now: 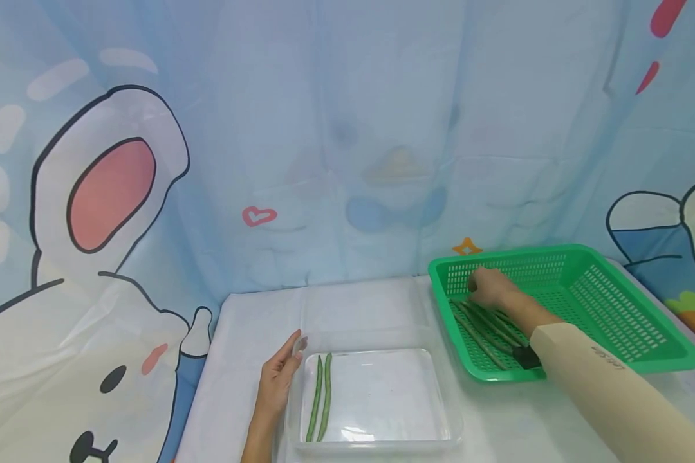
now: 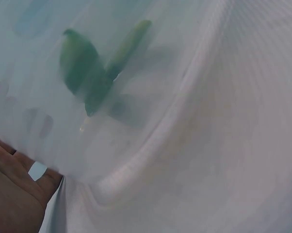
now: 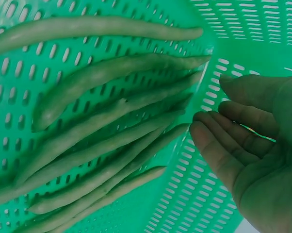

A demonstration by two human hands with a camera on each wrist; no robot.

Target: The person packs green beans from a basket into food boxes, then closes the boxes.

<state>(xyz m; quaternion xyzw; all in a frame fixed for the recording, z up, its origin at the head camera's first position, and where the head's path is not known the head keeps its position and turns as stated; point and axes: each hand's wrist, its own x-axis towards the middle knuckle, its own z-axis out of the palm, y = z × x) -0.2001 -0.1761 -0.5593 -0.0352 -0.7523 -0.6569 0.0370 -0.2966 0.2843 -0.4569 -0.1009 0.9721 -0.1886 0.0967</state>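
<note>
Pale-blue printed curtain (image 1: 382,96) hangs behind. My right grip (image 1: 489,288), thumb and fingers apart, is beside slender green beans (image 3: 95,120) in a green perforated plastic basket (image 1: 620,303); they lie crowded, so I could drag neighbours, and its wall may hinder me. My left grip (image 1: 279,379) touches a clear plastic box (image 1: 382,399); whether pinching, I cannot tell.

The head view is bright, the wrist views dimmer
</note>
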